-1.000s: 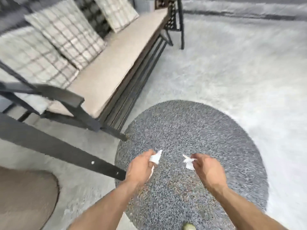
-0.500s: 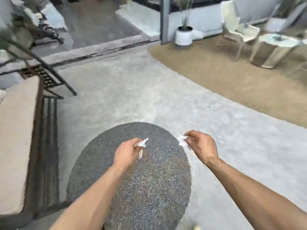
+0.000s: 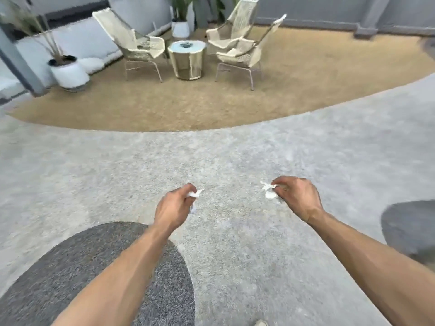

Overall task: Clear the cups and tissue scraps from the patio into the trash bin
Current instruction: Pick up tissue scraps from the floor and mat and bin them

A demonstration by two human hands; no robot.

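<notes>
I have 2 scraps in hand: left hand (image 3: 175, 209) pinches a scrap (image 3: 194, 196) at lower centre, right hand (image 3: 297, 196) pinches another scrap (image 3: 268, 190) beside it. No bin or cups in frame; I judge disposal still pending.

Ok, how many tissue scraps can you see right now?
2. One tissue scrap is pinched in the left hand, the other scrap in the right hand. More may lie out of view.
</notes>
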